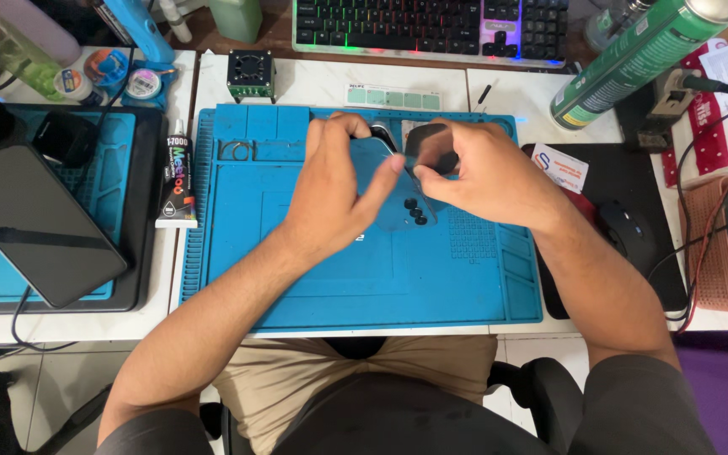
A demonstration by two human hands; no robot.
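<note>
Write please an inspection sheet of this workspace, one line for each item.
Surface: blue work mat on a white table.
Job's things: blue phone, camera side up, above the mat.
Clutter: glue tube, green spray can, black tablet, mouse.
Grippers: left hand and right hand both grip the phone.
Cables: black cable under the tablet; wires at right.
Surroundings: lit keyboard behind.

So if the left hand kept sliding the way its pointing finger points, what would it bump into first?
Most likely the right hand. The left hand points its finger right and slightly up across the light blue phone back cover, almost touching the right hand's fingertips already.
</note>
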